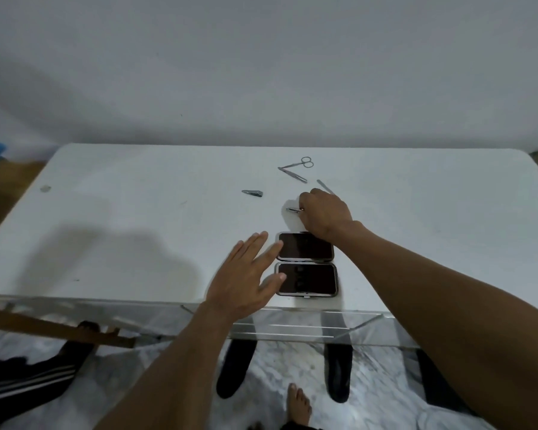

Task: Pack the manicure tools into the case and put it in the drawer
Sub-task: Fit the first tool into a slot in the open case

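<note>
Right hand point(323, 214) pinching a small metal tool point(293, 209) just beyond the open case point(306, 263), long axis crosswise, case lying directly nearward; left hand point(249, 274) spread, empty, steadying case's left edge.

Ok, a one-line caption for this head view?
Right hand pinches a small metal tool above the open case; left hand hovers beside it, clipper, scissors still loose.
</note>
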